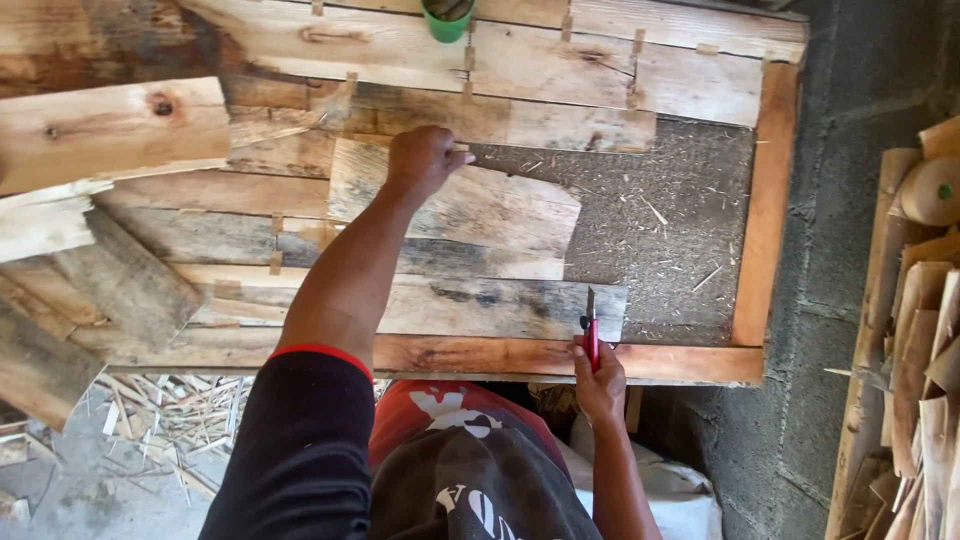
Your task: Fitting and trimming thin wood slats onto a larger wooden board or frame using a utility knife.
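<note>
Fingers (600, 372) gripping red knife (592, 338), left hand (420, 160) pressing veneer (480, 205)

woodworking shop | rough planks (110, 130) | offcuts on floor (170, 410) | block wall (860, 80)

Weathered wood, red and green accents

The veneer sheets (470, 205) on the work table (770, 200) are pale tan streaked with grey-black stains; the table's frame is orange-brown, its bare bed dark grey-brown flecked with pale splinters. The utility knife (592, 340) has a red handle. A cup (447, 18) at the far edge is bright green. The sleeve (300, 450) is black with a red cuff.
</note>
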